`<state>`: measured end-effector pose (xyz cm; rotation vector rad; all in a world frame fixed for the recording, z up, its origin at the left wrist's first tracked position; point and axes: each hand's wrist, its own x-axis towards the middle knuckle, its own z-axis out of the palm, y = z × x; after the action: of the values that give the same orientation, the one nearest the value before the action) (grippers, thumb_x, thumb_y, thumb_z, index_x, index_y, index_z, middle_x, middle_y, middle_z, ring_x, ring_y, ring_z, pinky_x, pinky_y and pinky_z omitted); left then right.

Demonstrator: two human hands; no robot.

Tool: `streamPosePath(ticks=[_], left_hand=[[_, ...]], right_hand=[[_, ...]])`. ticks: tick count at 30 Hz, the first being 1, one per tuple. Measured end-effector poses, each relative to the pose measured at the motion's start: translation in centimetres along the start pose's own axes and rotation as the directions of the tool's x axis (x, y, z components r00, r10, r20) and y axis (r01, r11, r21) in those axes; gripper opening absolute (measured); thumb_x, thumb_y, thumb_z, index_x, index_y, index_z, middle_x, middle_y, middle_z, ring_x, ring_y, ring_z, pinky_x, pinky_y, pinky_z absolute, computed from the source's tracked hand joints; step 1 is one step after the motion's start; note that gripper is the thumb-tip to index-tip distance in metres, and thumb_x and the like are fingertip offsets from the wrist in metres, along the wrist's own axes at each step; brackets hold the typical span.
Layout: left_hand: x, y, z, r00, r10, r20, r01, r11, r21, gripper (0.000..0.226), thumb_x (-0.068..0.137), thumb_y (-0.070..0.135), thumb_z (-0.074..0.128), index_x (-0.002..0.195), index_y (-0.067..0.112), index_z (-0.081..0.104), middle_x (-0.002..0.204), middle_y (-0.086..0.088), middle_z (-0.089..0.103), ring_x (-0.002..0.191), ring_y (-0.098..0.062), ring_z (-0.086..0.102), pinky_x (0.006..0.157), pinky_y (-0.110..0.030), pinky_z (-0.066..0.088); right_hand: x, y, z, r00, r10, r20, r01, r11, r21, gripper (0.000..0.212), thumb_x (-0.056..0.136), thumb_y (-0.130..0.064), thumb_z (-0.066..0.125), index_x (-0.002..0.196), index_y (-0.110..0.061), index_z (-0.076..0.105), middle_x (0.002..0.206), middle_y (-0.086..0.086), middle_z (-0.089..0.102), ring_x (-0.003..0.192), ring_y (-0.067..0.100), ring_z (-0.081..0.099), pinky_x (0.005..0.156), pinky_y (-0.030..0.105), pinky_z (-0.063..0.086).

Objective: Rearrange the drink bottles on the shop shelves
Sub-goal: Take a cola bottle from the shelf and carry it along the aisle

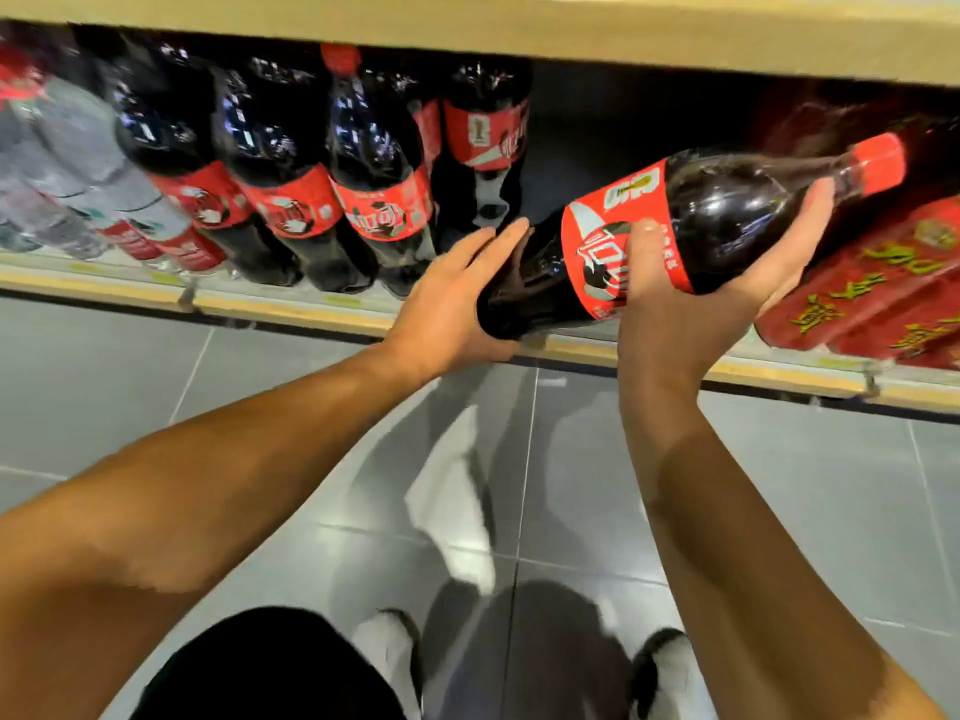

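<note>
A large dark cola bottle (727, 210) with a red label and red cap lies tilted, cap pointing up and right, over the front edge of the shelf (311, 304). My right hand (691, 298) grips it from below around the label, thumb on the front. My left hand (457, 298) cups its base, fingers laid along the side. To the left, a row of upright cola bottles (280, 174) with red labels stands on the shelf, and one more cola bottle (485, 142) stands further back. A dark gap lies behind the held bottle.
Clear bottles with red labels (78, 174) fill the shelf's far left. Red packs with yellow characters (883, 288) sit at the right. A wooden shelf board (519, 23) runs close overhead. Grey floor tiles (779, 485) and my shoes are below.
</note>
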<state>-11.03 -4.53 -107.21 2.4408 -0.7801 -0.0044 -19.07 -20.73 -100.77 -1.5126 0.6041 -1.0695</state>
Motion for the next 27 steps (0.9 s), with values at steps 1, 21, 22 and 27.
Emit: streamPosePath(ticks=[1, 21, 22, 27], left_hand=[[0.6, -0.9, 0.8, 1.0, 0.003, 0.006, -0.003, 1.0, 0.004, 0.118, 0.056, 0.052, 0.078, 0.157, 0.034, 0.02, 0.157, -0.006, 0.034, 0.142, -0.025, 0.037, 0.117, -0.036, 0.033], [4.6, -8.1, 10.4, 0.983, -0.142, -0.12, 0.135, 0.989, -0.066, 0.12, 0.067, 0.025, 0.091, 0.157, 0.039, 0.012, 0.165, -0.002, 0.019, 0.151, -0.02, 0.018, 0.12, -0.034, 0.024], [4.5, -7.9, 10.5, 0.978, -0.17, -0.124, 0.158, 0.982, -0.099, 0.118, 0.07, 0.026, 0.089, 0.157, 0.039, 0.01, 0.165, -0.001, 0.016, 0.152, -0.02, 0.016, 0.121, -0.035, 0.022], [2.6, -8.0, 10.4, 0.951, -0.284, -0.119, 0.257, 0.945, -0.2, 0.104, 0.08, 0.033, 0.068, 0.154, 0.046, -0.004, 0.167, 0.001, 0.008, 0.154, -0.022, 0.004, 0.122, -0.05, 0.02]], right_hand=[[-0.1, 1.2, 0.3, 1.0, -0.019, -0.009, 0.019, 1.0, 0.0, 0.091, 0.077, -0.01, 0.078, 0.151, -0.013, 0.026, 0.145, -0.004, 0.026, 0.13, -0.013, 0.029, 0.096, 0.002, 0.033], [1.2, 12.2, 4.8, 0.974, -0.202, 0.1, 0.209, 0.976, -0.06, 0.089, 0.073, -0.01, 0.081, 0.144, -0.012, 0.028, 0.148, 0.015, 0.028, 0.138, 0.015, 0.032, 0.107, 0.011, 0.031], [1.4, 12.0, 4.9, 0.963, -0.236, 0.127, 0.248, 0.965, -0.084, 0.088, 0.074, -0.011, 0.081, 0.145, -0.006, 0.03, 0.148, 0.019, 0.03, 0.138, 0.019, 0.032, 0.107, 0.009, 0.027], [1.1, 10.2, 6.3, 0.901, -0.318, 0.295, 0.346, 0.937, -0.047, 0.084, 0.078, -0.013, 0.08, 0.146, 0.001, 0.033, 0.148, 0.026, 0.029, 0.138, 0.011, 0.027, 0.11, 0.009, 0.019]])
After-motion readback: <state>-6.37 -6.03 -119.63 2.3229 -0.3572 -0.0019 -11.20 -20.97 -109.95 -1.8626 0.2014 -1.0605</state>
